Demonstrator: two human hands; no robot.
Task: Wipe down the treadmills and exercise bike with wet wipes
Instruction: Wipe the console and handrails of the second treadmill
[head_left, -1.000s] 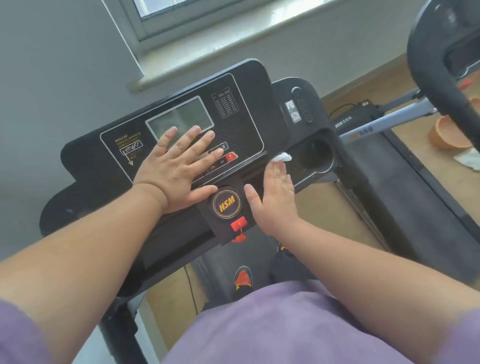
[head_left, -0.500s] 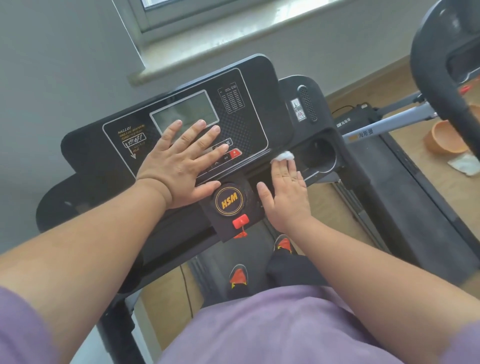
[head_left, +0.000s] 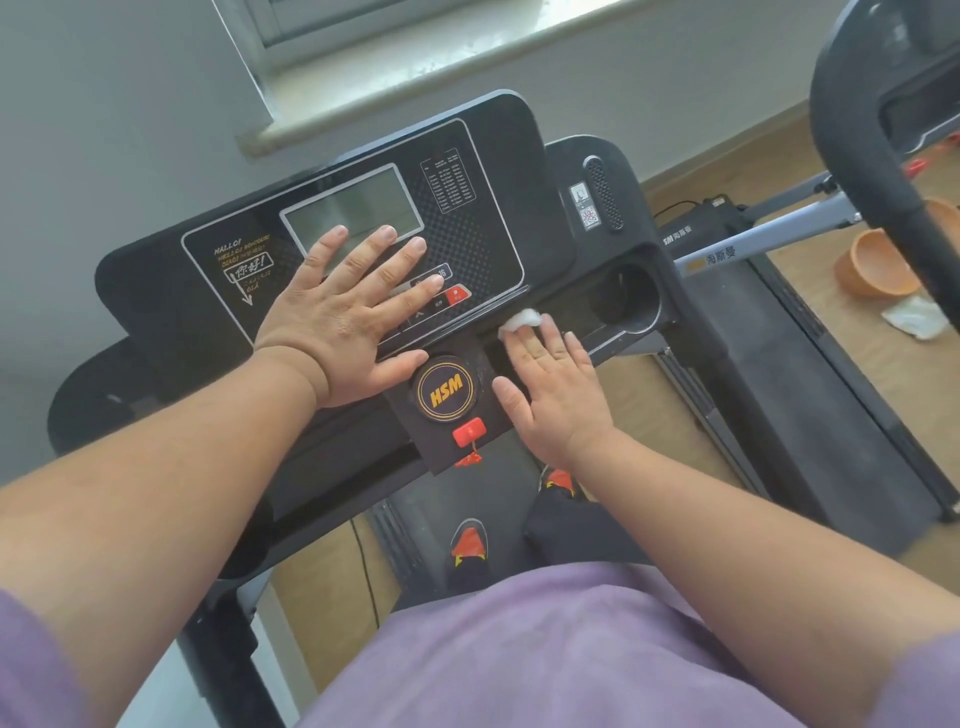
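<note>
Looking down from the head camera, the right hand (head_left: 553, 387) lay flat on the treadmill console (head_left: 171, 291), fingers straight and close together, pressing a bunched white wipe (head_left: 521, 320) under the fingertips. Only the far edge of the wipe poked out past them, so I couldn't really tell how much was tucked beneath. It sat in the shallow groove just below the button panel, between the round HSM badge (head_left: 447, 387) and the cup holder (head_left: 626, 296). That groove ran off to the right toward the cup holder, so the unwiped stretch lay to the right of the fingers, I'd guess. The left hand (head_left: 345, 317) was further away from it, spread wide and flat over the screen (head_left: 348, 213) and buttons, holding nothing, probably just bracing.
</note>
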